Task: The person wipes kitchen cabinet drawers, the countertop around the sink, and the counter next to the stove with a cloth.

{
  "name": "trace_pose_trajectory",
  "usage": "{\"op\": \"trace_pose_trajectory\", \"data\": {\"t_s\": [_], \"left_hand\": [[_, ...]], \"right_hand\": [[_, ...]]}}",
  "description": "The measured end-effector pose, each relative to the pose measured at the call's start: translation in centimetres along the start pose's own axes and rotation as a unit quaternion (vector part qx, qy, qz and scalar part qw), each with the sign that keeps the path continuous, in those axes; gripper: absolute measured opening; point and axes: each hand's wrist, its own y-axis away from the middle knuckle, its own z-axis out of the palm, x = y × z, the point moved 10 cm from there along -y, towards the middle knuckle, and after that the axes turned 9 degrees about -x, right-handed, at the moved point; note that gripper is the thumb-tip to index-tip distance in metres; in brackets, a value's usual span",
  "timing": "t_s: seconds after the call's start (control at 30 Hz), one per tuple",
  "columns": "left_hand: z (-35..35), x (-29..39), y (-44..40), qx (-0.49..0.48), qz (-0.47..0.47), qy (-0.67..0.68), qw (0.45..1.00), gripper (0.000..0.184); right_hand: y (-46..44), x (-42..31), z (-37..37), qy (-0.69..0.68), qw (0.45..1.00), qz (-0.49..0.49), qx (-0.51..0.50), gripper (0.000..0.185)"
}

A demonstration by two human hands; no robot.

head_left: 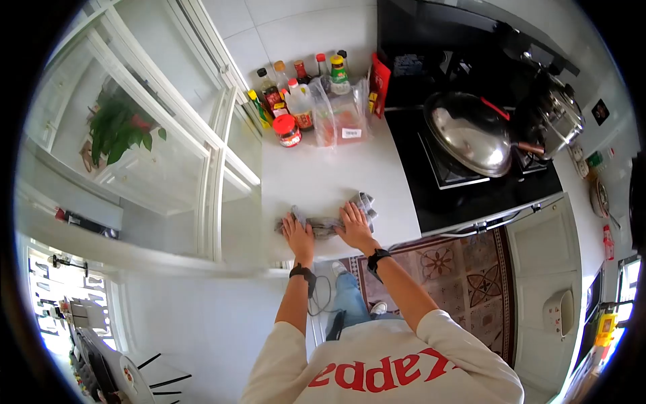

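A crumpled grey cloth [324, 227] lies across the front of the white countertop [336, 176]. My left hand [298, 237] rests flat on the cloth's left end, fingers stretched out and pointing away from me. On its right part lies my right hand [354, 225], palm down with the fingers spread. A bunched end of the cloth sticks out beyond the right fingertips. Both hands press on the cloth from above; neither is visibly wrapped round it. The cloth under my palms is hidden.
Sauce bottles [272, 93], a red-lidded jar [287, 130] and a clear plastic bag [342, 121] stand at the counter's back. To the right is a black stove [431, 202] with a lidded wok [468, 135] and a steel pot [562, 121]. A glass sliding door [219, 195] borders the left.
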Motion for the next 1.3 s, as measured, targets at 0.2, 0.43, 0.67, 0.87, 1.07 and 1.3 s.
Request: {"op": "trace_pose_trajectory", "data": {"t_s": [0.2, 0.43, 0.67, 0.87, 1.07, 1.3], "left_hand": [[1.5, 1.8, 4.7, -0.022, 0.015, -0.017, 1.0, 0.057], [3.2, 1.4, 5.5, -0.089, -0.002, 0.0, 0.996, 0.065], [4.6, 2.0, 1.7, -0.148, -0.046, -0.027, 0.988, 0.072], [5.1, 2.5, -2.6, -0.163, -0.048, -0.037, 0.985, 0.074], [6.3, 2.4, -7.3, -0.125, -0.028, -0.07, 0.989, 0.07], [7.0, 2.8, -13.4, -0.084, -0.018, -0.124, 0.989, 0.069]], "right_hand": [[5.6, 1.8, 0.0, -0.011, 0.999, 0.01, 0.035, 0.068], [7.7, 2.0, -0.5, -0.018, 0.999, 0.026, 0.025, 0.067], [6.1, 2.2, -0.6, -0.02, 0.998, 0.037, 0.044, 0.066], [1.6, 2.7, -1.2, -0.005, 0.998, 0.029, 0.054, 0.066], [-3.3, 3.7, -1.9, -0.029, 0.999, 0.032, 0.003, 0.066], [-9.1, 4.6, -2.7, -0.026, 0.998, 0.037, -0.033, 0.065]]}}
